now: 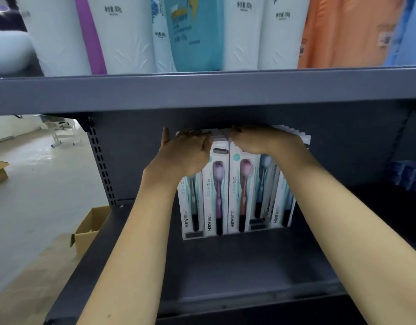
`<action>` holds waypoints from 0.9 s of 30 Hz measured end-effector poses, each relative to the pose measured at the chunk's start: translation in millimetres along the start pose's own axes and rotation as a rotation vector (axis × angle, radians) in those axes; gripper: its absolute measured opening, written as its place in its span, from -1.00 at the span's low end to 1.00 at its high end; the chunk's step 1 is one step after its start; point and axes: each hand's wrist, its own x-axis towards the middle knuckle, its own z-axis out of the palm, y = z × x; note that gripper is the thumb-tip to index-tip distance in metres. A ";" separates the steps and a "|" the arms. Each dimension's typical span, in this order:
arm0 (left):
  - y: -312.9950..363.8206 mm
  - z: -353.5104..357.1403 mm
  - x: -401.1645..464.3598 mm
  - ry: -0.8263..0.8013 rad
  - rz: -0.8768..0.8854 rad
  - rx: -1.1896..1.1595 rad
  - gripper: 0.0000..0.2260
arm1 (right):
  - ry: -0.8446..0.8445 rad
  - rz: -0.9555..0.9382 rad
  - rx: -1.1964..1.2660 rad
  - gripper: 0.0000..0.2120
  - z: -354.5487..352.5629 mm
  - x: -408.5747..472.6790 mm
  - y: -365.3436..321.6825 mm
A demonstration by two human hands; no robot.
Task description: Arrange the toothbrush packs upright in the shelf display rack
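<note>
Several toothbrush packs (235,191) stand upright in rows at the back of the dark grey shelf (225,266). They are white and teal cards with purple, brown and blue brushes. My left hand (187,152) grips the tops of the left-hand packs, fingers curled over their upper edges, thumb raised. My right hand (258,140) grips the tops of the right-hand packs the same way. The packs at the far right (286,181) lean slightly. The upper parts of the packs are hidden behind my hands.
The shelf above (202,90) hangs low over the packs and carries tall white, teal and orange packages (195,31). Blue boxes (408,177) sit at the right on the same shelf. Open cardboard boxes (89,228) lie on the floor to the left.
</note>
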 end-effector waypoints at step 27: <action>26.2 -3.5 -83.0 0.224 0.022 -0.187 -0.57 | 0.119 -0.116 0.246 -0.54 0.2 -108.7 -14.0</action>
